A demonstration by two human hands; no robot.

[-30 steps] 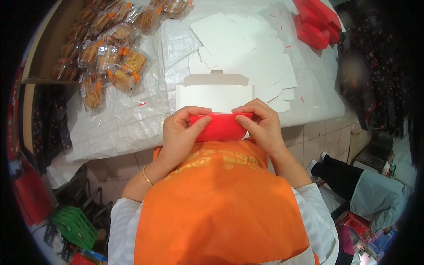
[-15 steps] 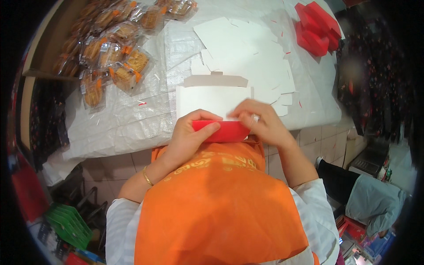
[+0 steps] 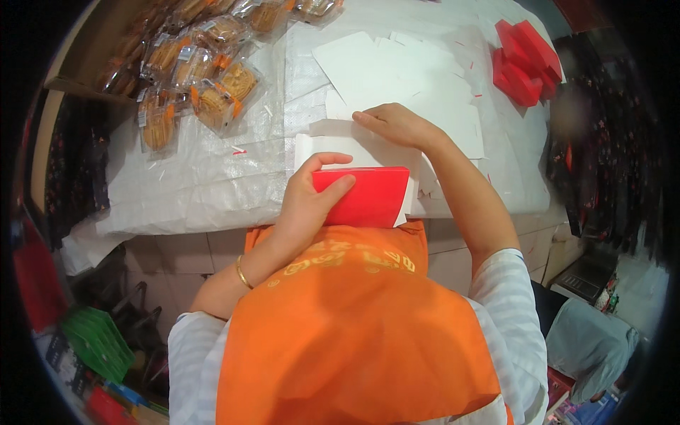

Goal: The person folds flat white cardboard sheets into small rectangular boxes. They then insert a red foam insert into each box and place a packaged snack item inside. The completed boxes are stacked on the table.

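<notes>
A folding box (image 3: 365, 149) of white card with a red outer face lies partly unfolded at the table's near edge. My left hand (image 3: 301, 191) grips its raised red panel (image 3: 368, 198), thumb on the red face and fingers behind. White flaps show at the panel's right side. My right hand (image 3: 397, 126) reaches over the box's far flap, fingers stretched to the left with the tips at the flap's edge. Its palm is hidden, and I cannot make out how firmly it touches the card.
Flat white card sheets (image 3: 425, 78) lie overlapping beyond the box. Folded red boxes (image 3: 525, 64) sit at the far right. Wrapped pastries (image 3: 212, 92) are heaped at the far left beside a cardboard carton (image 3: 74, 71). Card scraps dot the white sheeting (image 3: 191, 191).
My right hand has moved away from the red panel to the box's far flap. The red panel, still in my left hand, now shows more of its face.
</notes>
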